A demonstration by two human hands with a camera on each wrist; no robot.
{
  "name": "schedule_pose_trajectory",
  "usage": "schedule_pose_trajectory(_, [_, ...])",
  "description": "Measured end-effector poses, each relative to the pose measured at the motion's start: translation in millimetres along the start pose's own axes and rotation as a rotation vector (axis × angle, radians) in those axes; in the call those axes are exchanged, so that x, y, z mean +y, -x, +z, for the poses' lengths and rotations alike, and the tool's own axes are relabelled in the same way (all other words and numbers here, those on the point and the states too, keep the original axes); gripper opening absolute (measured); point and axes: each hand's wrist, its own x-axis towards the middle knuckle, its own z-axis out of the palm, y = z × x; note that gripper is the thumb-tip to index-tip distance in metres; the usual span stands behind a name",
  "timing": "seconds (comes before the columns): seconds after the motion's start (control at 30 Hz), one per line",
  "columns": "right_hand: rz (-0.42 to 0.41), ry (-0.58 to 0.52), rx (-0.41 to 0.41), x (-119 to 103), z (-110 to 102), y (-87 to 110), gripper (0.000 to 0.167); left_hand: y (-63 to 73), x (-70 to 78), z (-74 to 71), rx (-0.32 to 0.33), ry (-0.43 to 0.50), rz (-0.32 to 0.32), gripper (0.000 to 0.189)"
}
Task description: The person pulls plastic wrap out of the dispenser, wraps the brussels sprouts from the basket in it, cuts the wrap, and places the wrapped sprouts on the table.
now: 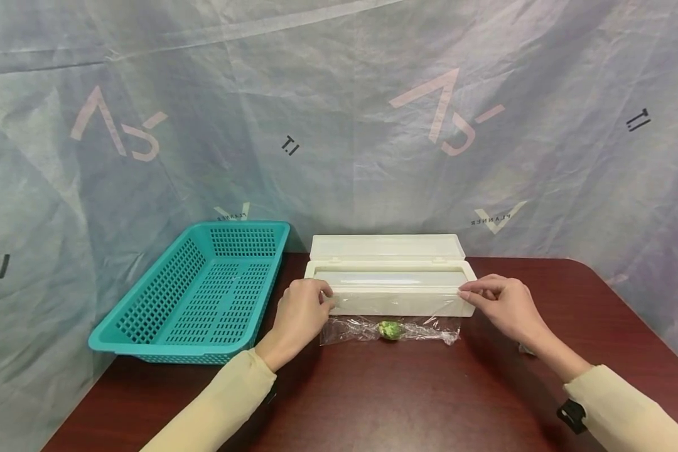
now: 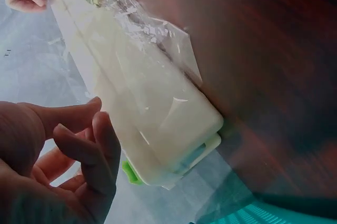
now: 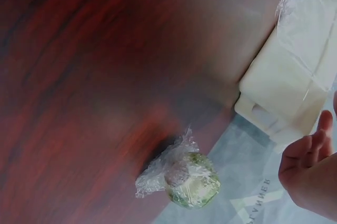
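Observation:
A long white cling film dispenser (image 1: 395, 306) stands on the table with its lid (image 1: 387, 247) raised at the back. Clear cling film (image 1: 350, 329) comes over its front wall and down onto the table. On the film's front part lies a small round green vegetable (image 1: 391, 330), with crumpled film on both sides of it. My left hand (image 1: 305, 307) pinches the film at the dispenser's left front edge, thumb and forefinger close together. At the right front corner, my right hand (image 1: 503, 304) pinches the film between thumb and forefinger.
To the left stands a turquoise perforated basket (image 1: 189, 347), its right side near my left forearm. A film-wrapped round green vegetable (image 3: 194, 182) sits on the table to the right, mostly behind my right forearm in the head view. Grey printed sheeting (image 1: 350, 125) hangs behind the table.

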Motion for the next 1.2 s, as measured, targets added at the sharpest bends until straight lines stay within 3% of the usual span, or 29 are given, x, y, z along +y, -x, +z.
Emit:
schedule_pose_trajectory(0.33, [0.184,-0.079,-0.103,-16.8,-11.9,11.2,0.009,8.0,0.3,-0.6,-0.054,-0.058,0.038,0.023])
schedule_pose_trajectory(0.5, [0.258,-0.23,-0.208,-22.3,-12.0,12.0,0.015,12.5,0.6,-3.4,-0.094,-0.058,0.064,0.027])
schedule_pose_trajectory(0.63, [0.313,-0.368,-0.267,-23.1,-11.5,14.4,0.017,11.9,-0.7,-5.3,-0.125,-0.029,0.049,0.026])
schedule_pose_trajectory(0.9, [0.421,-0.553,-0.279,-20.9,-10.9,16.6,0.027,9.3,-3.1,-12.1,-0.202,0.07,0.0,0.023])
schedule_pose_trajectory(1.03, [0.456,-0.583,-0.291,-20.1,-10.0,16.6,0.029,8.4,-3.3,-15.8,-0.239,0.116,-0.012,0.024])
schedule_pose_trajectory(1.2, [0.466,-0.571,-0.311,-19.8,-9.5,16.6,0.029,6.6,-4.9,-16.5,-0.239,0.117,-0.01,0.021])
